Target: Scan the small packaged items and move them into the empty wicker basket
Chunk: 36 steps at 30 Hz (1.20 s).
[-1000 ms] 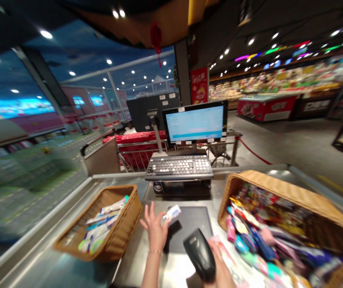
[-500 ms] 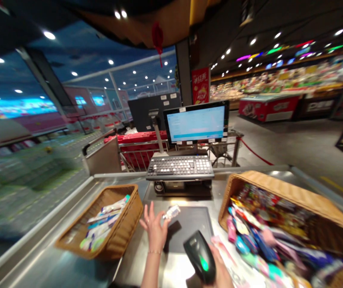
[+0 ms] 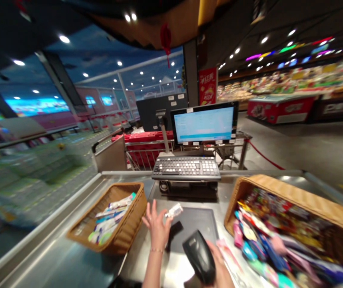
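Between the thumb and forefinger of my left hand [image 3: 158, 226] is a small clear, shiny packet [image 3: 174, 210], its other fingers spread. It is held above the dark grey pad [image 3: 200, 220] set in the counter. My right hand [image 3: 219, 266] is wrapped round a black handheld barcode scanner [image 3: 200, 256], whose body points up and left toward the packet, apart from it. A pale packaged item with pink on it [image 3: 231, 258] lies right of the scanner. What is inside the small packet is too blurred to tell.
A wicker basket [image 3: 135, 216] with several slim packages stands on the left. On the right, a larger wicker basket [image 3: 279, 182] holds many colourful packaged goods. Behind the pad are a keyboard [image 3: 186, 168] and a monitor [image 3: 206, 124]. A raised metal edge [image 3: 78, 200] borders the counter.
The green light on the scanner has gone out. The whole view has shifted slightly; both hands keep nearly the same pose, still holding the packet and the scanner.
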{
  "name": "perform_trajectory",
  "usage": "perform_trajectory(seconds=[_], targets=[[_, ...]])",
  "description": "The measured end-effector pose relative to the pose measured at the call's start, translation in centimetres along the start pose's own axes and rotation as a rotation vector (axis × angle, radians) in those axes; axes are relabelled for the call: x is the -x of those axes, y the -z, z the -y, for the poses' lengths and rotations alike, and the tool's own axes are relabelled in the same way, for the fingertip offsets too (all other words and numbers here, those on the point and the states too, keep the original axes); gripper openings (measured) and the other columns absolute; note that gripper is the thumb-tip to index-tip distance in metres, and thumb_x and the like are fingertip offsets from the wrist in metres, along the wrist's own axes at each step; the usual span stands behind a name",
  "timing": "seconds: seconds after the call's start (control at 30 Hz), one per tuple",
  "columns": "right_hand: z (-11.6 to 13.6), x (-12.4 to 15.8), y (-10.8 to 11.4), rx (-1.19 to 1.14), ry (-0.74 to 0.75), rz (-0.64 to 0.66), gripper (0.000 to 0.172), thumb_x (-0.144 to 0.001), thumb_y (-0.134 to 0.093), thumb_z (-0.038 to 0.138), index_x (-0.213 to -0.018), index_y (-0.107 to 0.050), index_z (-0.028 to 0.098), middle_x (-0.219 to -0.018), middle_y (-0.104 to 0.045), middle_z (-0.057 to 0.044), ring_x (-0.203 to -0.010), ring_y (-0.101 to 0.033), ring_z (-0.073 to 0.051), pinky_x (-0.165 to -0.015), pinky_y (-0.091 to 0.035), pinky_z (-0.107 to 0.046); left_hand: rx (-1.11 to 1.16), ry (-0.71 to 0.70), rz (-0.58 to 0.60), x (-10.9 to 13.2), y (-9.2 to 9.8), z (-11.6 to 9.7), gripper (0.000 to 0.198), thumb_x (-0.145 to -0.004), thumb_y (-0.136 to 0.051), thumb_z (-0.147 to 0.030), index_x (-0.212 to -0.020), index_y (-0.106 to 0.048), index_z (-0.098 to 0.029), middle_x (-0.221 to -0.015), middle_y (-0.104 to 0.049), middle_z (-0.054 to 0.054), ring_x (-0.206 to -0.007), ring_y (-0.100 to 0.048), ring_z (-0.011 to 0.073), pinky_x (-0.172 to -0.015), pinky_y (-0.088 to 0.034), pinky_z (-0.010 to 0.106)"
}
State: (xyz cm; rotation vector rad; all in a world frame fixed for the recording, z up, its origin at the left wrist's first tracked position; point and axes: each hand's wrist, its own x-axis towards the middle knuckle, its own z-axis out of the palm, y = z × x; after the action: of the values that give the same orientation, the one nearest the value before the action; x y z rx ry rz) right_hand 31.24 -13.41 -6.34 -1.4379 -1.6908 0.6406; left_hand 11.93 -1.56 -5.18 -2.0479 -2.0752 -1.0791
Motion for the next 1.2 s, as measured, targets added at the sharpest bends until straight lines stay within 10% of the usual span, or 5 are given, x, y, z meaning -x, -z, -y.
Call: perform_trajectory(seconds=[1.2], targets=[[2.0, -1.1, -2.0, 0.048, 0.104, 0.077, 0.052, -0.068, -0.065, 0.013, -0.120, -0.064, 0.014, -0.139, -0.053, -0.020, -0.136, -0.043, -0.033, -0.108, -0.041, -0.043, -0.116, 0.047, -0.112, -1.0, 3.8, 2.5, 0.017, -0.079, -0.063, -0.030, -0.093, -0.072, -0.024, -0.150, -0.037, 0.012, -0.143, -0.019, 0.0388, -0.108, -0.015, 0.072]])
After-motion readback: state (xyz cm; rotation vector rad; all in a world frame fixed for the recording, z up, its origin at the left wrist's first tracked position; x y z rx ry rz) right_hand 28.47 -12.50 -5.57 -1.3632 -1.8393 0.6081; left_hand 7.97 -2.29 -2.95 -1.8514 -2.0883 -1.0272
